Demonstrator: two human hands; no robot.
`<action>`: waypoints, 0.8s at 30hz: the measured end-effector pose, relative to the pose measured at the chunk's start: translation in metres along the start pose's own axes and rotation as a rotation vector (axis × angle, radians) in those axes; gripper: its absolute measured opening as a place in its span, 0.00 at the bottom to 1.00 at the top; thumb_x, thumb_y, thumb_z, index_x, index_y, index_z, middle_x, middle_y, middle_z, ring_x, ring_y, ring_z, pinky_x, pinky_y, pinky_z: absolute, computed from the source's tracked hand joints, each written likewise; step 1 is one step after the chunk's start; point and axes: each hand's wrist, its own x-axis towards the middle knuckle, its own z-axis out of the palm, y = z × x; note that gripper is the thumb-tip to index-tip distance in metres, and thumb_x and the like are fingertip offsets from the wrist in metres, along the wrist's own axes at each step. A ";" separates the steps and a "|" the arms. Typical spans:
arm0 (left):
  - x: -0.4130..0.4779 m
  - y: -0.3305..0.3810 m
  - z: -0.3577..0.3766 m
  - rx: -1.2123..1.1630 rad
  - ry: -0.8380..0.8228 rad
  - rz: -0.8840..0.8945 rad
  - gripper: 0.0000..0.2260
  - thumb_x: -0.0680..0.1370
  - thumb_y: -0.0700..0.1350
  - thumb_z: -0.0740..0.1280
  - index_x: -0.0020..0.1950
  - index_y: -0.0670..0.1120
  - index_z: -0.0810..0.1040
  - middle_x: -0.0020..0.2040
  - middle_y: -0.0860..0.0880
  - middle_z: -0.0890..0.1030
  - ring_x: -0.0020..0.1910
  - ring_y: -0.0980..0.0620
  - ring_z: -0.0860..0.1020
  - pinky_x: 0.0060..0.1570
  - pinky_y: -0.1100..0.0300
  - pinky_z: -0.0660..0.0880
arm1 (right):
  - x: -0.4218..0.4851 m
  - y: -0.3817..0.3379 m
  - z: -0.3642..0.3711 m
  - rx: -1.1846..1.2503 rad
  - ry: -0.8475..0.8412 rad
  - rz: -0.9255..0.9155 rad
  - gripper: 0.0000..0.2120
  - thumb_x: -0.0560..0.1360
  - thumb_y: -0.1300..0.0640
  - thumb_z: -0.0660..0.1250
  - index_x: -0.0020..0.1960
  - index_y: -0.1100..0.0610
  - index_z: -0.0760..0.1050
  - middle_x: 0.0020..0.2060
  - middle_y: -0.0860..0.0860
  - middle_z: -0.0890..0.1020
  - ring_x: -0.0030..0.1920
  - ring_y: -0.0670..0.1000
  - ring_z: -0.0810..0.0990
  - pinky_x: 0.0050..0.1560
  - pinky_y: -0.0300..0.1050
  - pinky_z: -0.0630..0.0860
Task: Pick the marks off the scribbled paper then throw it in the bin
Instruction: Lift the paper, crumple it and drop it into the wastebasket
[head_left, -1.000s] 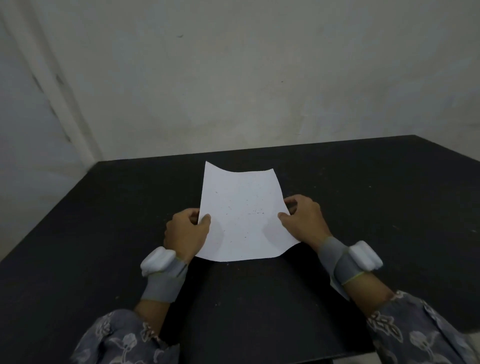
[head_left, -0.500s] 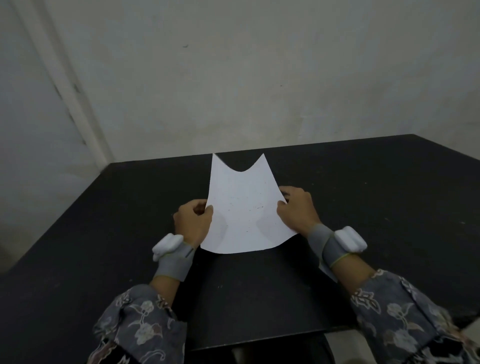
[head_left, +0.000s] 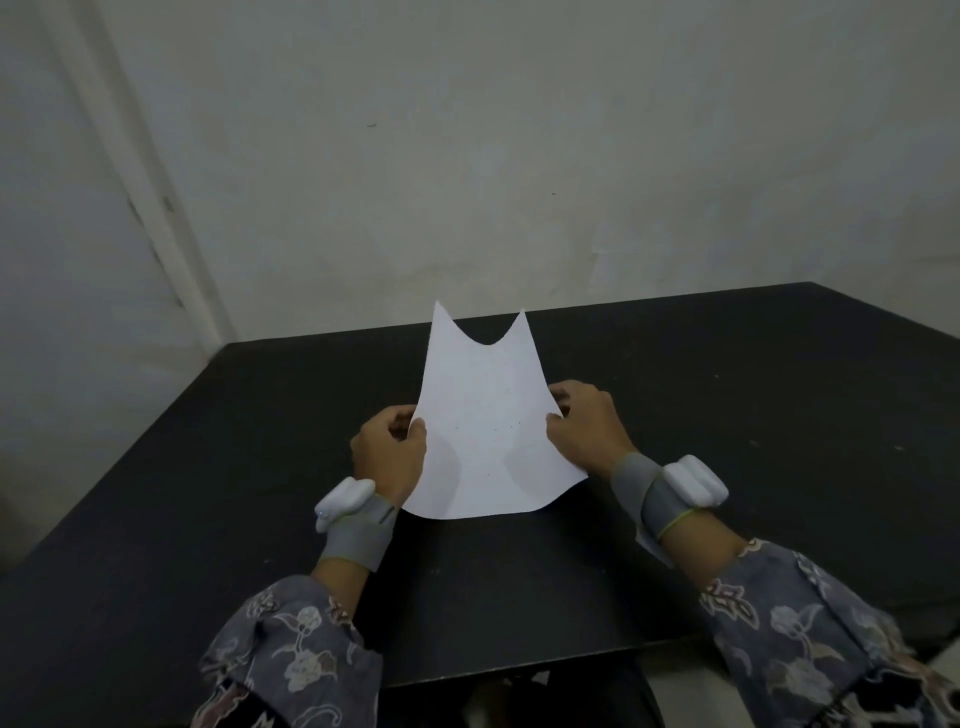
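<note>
A white sheet of paper (head_left: 485, 415) with a few faint dark specks is held up over the black table (head_left: 727, 415). It bows into a trough, its two far corners pointing up. My left hand (head_left: 389, 452) pinches its left edge, thumb on top. My right hand (head_left: 587, 426) pinches its right edge the same way. The paper's near edge hangs close to the tabletop. No bin is in view.
The table meets a pale wall (head_left: 467, 182) at its far edge and another wall on the left. Both wrists carry grey bands with white devices (head_left: 343, 501). The table's near edge runs just in front of my body.
My hands have squeezed the paper's sides inward and lifted it; it went from nearly flat to a deep curl with raised far corners.
</note>
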 end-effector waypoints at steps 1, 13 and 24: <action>-0.001 0.001 0.000 0.004 -0.011 -0.008 0.10 0.78 0.39 0.65 0.58 0.42 0.80 0.50 0.46 0.82 0.46 0.53 0.76 0.46 0.62 0.70 | 0.000 0.000 0.000 -0.004 -0.009 0.008 0.18 0.75 0.65 0.63 0.64 0.59 0.73 0.60 0.55 0.78 0.58 0.54 0.77 0.56 0.44 0.72; -0.007 -0.001 -0.002 -0.027 -0.055 -0.035 0.09 0.78 0.39 0.66 0.57 0.42 0.80 0.48 0.48 0.80 0.46 0.53 0.77 0.46 0.61 0.71 | -0.002 0.005 -0.009 0.017 0.021 0.017 0.14 0.74 0.66 0.61 0.58 0.60 0.76 0.55 0.57 0.80 0.53 0.55 0.79 0.53 0.45 0.75; -0.017 0.002 -0.006 0.036 -0.025 -0.060 0.09 0.76 0.44 0.71 0.54 0.43 0.82 0.49 0.46 0.83 0.46 0.50 0.79 0.48 0.61 0.73 | -0.010 0.000 -0.018 -0.062 0.002 0.030 0.09 0.73 0.65 0.64 0.51 0.63 0.79 0.49 0.56 0.81 0.48 0.54 0.79 0.47 0.44 0.75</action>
